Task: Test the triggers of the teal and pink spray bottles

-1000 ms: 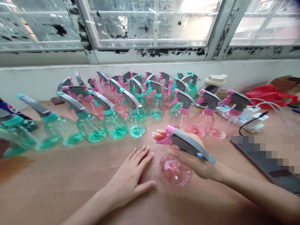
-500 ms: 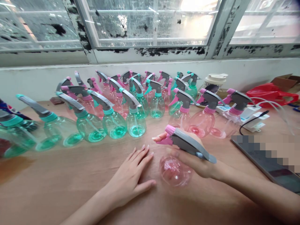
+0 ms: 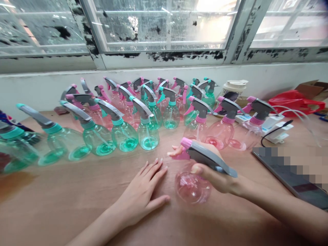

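Tabletop [image 3: 64, 198] bears the palm-down left hand [image 3: 142, 193], fingers [image 3: 159, 175] apart; the right hand [image 3: 219, 182] clasps a pink bottle [image 3: 192, 189].

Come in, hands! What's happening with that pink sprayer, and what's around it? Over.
Left grip flat on table, palm down. Right grip around pink sprayer, near its top. Other sprayers crowd the table beyond.

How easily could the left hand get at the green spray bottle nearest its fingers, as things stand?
Probably yes: the left hand lies spread, palm down, seemingly holding nothing, and only tabletop shows between it and that green spray bottle.
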### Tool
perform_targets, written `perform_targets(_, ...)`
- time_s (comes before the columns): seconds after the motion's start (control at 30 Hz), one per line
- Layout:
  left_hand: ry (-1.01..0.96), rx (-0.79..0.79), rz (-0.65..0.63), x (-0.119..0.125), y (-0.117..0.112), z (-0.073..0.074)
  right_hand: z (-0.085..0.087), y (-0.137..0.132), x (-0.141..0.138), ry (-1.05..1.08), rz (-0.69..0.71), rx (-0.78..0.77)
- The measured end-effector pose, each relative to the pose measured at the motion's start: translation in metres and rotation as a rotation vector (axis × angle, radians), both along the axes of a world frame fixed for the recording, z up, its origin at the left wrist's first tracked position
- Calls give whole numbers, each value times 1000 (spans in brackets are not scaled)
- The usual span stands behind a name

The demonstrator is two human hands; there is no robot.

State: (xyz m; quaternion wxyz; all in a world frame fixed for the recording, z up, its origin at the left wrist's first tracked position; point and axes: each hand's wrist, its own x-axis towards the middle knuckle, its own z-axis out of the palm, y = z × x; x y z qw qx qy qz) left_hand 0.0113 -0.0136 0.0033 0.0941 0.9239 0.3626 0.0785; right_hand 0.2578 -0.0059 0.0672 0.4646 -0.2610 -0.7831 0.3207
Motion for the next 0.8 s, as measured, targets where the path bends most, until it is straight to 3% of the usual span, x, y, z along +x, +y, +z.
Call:
perform_targets(0.33,-10,2,-7,-1,2,-3,-4,-2,-2,63,15,1)
perform_targets(0.8,4,16,1,-1,1,-4,2,-3,-1,-10,-29,8)
